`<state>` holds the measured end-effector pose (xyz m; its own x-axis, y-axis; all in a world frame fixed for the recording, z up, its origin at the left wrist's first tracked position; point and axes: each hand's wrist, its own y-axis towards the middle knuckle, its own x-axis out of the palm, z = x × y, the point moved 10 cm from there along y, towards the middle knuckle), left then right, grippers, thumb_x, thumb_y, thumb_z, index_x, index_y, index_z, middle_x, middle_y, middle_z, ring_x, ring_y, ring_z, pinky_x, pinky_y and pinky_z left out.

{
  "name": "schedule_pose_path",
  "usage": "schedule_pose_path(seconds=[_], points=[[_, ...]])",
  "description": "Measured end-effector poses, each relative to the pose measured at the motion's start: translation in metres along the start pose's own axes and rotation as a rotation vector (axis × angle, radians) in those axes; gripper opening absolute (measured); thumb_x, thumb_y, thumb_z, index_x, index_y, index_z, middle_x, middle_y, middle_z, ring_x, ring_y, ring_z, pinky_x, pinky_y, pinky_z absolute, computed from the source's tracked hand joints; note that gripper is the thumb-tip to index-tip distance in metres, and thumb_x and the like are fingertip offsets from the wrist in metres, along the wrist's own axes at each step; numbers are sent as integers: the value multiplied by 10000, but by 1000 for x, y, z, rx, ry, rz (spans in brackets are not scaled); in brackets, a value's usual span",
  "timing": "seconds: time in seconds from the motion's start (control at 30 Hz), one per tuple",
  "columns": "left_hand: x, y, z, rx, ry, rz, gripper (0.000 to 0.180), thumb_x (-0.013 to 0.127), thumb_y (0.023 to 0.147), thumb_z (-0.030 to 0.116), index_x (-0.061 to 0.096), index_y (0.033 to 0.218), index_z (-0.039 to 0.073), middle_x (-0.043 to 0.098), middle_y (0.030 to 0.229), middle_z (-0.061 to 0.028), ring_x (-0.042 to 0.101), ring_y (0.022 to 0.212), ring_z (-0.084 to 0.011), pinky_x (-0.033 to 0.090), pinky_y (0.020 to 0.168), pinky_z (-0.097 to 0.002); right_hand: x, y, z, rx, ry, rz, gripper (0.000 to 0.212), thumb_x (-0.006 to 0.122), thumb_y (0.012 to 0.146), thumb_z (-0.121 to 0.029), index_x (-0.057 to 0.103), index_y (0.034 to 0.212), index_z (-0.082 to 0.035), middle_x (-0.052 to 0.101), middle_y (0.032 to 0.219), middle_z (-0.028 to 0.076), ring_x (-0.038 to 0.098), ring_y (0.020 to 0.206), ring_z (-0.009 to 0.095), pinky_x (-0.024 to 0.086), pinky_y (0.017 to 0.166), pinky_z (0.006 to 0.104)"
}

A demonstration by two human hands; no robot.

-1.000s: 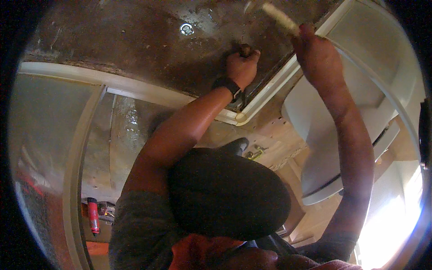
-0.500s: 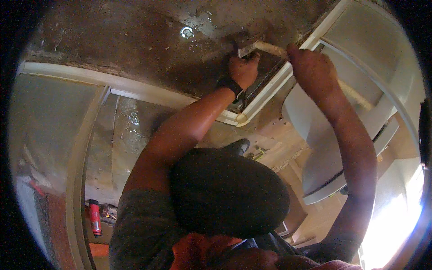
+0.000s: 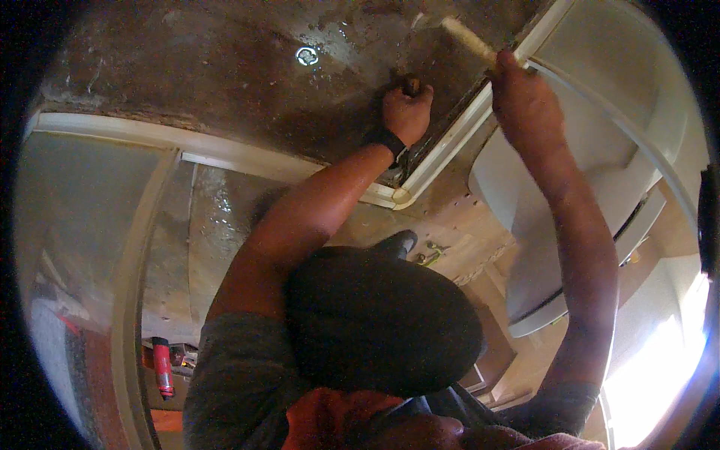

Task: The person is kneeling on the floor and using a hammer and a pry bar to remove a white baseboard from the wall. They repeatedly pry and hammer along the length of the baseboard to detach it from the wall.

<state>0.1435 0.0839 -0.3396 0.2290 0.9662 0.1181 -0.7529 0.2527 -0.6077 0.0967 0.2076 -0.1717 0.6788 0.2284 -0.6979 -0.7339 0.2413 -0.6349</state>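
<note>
Right grip [image 3: 527, 109] around hammer [image 3: 469, 37], its head blurred — left grip [image 3: 407, 115] around brown-ended tool [image 3: 411, 85], mostly hidden

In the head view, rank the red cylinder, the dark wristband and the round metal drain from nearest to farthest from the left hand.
1. Dark wristband: on the wrist, just below the left hand.
2. Round metal drain: up and to the left.
3. Red cylinder: lower left.
</note>
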Motion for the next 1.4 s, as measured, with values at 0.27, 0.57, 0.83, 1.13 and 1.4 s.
schedule_pose_path(seconds=[0.27, 0.57, 0.83, 1.13, 1.4], points=[[7, -3, -11, -225, 80, -145, 332, 756, 865, 318, 677, 952, 8, 707, 903, -175, 664, 853, -342, 506, 780, -417, -26, 4, -1, 4, -27, 52, 180, 544, 945, -140, 548, 1120, -98, 699, 787, 200, 711, 756, 399, 569, 647, 522], [27, -6, -12, -244, 232, -337, 336, 728, 887, 333, 669, 947, 8, 701, 878, -178, 659, 816, -324, 506, 765, -433, -27, -15, 0, 75, 76, 16, 215, 566, 972, -213, 546, 1164, -120, 691, 802, 211, 691, 784, 428, 541, 666, 552], [21, -35, 9, -54, 120, -262, 385, 717, 894, 374, 622, 744, 32, 646, 691, -119, 628, 647, -256, 491, 651, -399, -53, -78, 50, 344, 307, 71, 223, 608, 980, -270, 570, 1107, -91, 675, 788, 226, 676, 745, 440, 518, 625, 534], [-14, 5, 53, -90, -165, -190, 373, 726, 916, 359, 569, 751, 63, 532, 625, -12, 483, 591, -140, 417, 596, -331, -14, -161, 51, 813, 925, 145, 357, 577, 1028, -388, 571, 1023, -31, 501, 743, 53, 448, 705, 117, 406, 613, 314], [-42, 10, 100, 348, 263, -149, 415, 621, 973, 376, 544, 1122, -4, 606, 976, -178, 596, 909, -334, 486, 783, -461, 198, -220, -21, 883, 1030, 259, 347, 519, 1044, -349, 571, 1059, -7, 588, 729, 181, 576, 643, 328, 458, 603, 428]])
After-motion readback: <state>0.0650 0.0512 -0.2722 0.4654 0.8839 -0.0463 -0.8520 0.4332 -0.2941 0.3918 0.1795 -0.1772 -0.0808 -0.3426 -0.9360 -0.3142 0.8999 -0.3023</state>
